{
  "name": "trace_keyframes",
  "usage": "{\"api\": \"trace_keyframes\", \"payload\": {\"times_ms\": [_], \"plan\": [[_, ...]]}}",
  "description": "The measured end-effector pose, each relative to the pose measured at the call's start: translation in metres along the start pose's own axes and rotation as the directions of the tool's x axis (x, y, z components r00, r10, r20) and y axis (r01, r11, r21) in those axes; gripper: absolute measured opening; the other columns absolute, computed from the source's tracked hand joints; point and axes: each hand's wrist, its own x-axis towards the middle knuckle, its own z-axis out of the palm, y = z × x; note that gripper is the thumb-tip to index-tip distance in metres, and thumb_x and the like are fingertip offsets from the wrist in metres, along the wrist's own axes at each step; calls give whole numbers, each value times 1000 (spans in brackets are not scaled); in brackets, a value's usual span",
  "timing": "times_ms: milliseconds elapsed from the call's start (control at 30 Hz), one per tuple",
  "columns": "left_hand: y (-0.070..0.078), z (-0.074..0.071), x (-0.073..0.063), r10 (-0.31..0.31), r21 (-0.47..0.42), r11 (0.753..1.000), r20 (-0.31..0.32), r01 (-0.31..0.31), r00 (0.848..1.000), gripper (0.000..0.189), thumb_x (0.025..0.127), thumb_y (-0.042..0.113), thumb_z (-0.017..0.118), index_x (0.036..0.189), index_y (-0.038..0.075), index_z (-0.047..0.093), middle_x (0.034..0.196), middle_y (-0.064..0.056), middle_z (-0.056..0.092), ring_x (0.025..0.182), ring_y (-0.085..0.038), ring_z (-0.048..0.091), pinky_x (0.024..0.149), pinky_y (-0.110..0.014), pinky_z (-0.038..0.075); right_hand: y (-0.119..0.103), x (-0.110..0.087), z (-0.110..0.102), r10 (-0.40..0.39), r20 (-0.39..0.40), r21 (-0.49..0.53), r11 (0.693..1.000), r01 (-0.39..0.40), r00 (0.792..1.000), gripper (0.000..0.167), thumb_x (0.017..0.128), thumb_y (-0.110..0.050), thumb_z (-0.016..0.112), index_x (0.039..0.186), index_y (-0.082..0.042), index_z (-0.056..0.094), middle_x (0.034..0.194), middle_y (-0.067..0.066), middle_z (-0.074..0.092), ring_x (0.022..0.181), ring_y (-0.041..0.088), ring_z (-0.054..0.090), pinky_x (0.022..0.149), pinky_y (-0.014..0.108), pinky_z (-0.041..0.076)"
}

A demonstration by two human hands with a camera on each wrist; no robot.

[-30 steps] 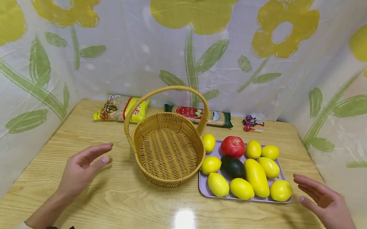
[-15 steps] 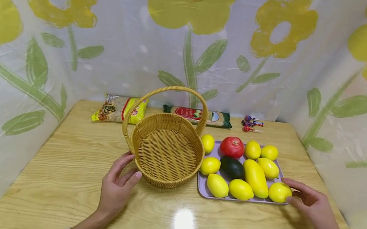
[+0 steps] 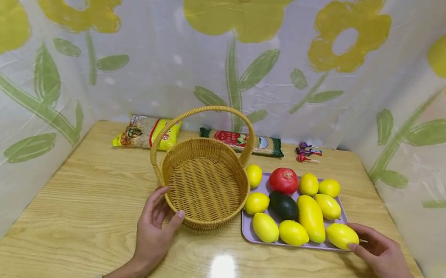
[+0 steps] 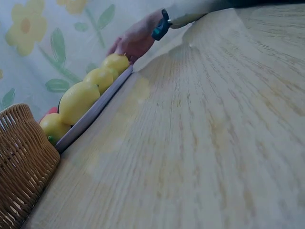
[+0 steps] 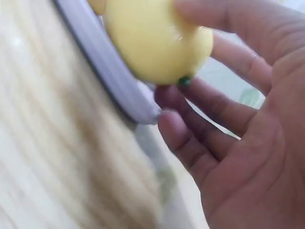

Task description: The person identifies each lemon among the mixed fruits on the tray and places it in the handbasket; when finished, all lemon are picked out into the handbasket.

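At the front right corner of a lilac tray (image 3: 246, 233), my right hand (image 3: 383, 256) pinches a yellow lemon (image 3: 341, 236), thumb at the front and fingers behind. The right wrist view shows this lemon (image 5: 152, 43) close up, its green stem end toward the palm and the tray's edge (image 5: 109, 71) beside it. My left hand (image 3: 154, 232) is at the front left of a round wicker basket (image 3: 205, 187), thumb and fingertips spread along its rim. Nothing lies inside the basket, and its tall handle stands upright. The left hand is out of sight in the left wrist view.
Several more lemons, a mango (image 3: 310, 218), a dark green avocado (image 3: 284, 205) and a red pomegranate (image 3: 283, 180) lie on the tray. Behind are a yellow food bag (image 3: 149, 131), a green-ended noodle pack (image 3: 265, 146) and lollipops (image 3: 306, 152). Printed curtains enclose the table.
My left hand has moved right to the basket's rim. My right hand has come left to the corner lemon and taken hold of it; the lemon has turned, its stem end now facing right.
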Motion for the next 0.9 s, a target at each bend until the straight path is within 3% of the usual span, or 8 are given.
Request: {"api": "trace_keyframes", "payload": {"times_ms": [167,233,367,500,567,633,800,900], "plan": [[-1,2,-1,23,-4,1000,5,-22,1000,77,93,-15,74,161,-7,39,167,-23,38,151,-25,51,130,-32,44,-28,10,-4,-114,37,187,977,105,993,49,100,21,62,148,16,54,143,-11,70,125,0,70,93,17,65],[-2,2,-1,41,-6,999,12,-41,999,76,93,-15,73,161,-7,39,167,-24,37,151,-24,50,130,-32,44,-51,24,-3,-181,78,183,969,164,980,51,97,24,62,147,16,54,145,-8,69,127,2,70,98,17,63],[-3,2,1,78,-1,997,17,-78,997,76,93,-15,73,161,-6,41,167,-17,39,151,-23,51,129,-32,44,-105,63,10,-309,187,135,948,288,932,55,92,24,70,145,11,61,146,2,69,129,7,68,106,18,60],[-2,-1,3,83,-5,997,17,-83,996,76,93,-16,72,161,-8,39,166,-15,40,151,-24,51,130,-32,43,-149,104,49,-389,271,156,920,359,880,56,91,18,76,144,-1,68,146,10,70,131,15,68,106,25,63],[-1,-2,2,67,-6,998,15,-67,998,77,93,-16,72,161,-9,37,167,-14,39,152,-24,50,130,-32,43,-165,121,75,-399,323,174,916,361,858,54,93,12,79,143,-8,70,144,9,71,127,17,70,104,28,65],[-1,-3,1,45,-7,999,17,-45,999,78,93,-17,72,162,-8,37,168,-13,37,153,-24,49,131,-32,42,-174,135,101,-418,386,207,908,364,822,51,96,6,79,143,-10,70,143,9,71,122,20,73,101,33,67],[-1,-1,-2,5,-9,1000,25,-5,1000,80,93,-17,72,163,-2,38,169,-11,36,153,-26,48,130,-34,43,-186,152,154,-364,563,164,929,332,742,43,100,-12,81,142,-17,72,137,1,74,112,18,75,99,38,68],[-1,0,-3,4,-5,1000,27,-4,1000,80,93,-17,72,164,-3,37,170,-13,34,153,-28,47,131,-34,43,-190,153,179,-322,613,60,929,364,721,42,99,-20,83,140,-20,74,133,-6,75,106,15,74,95,38,69]]}}
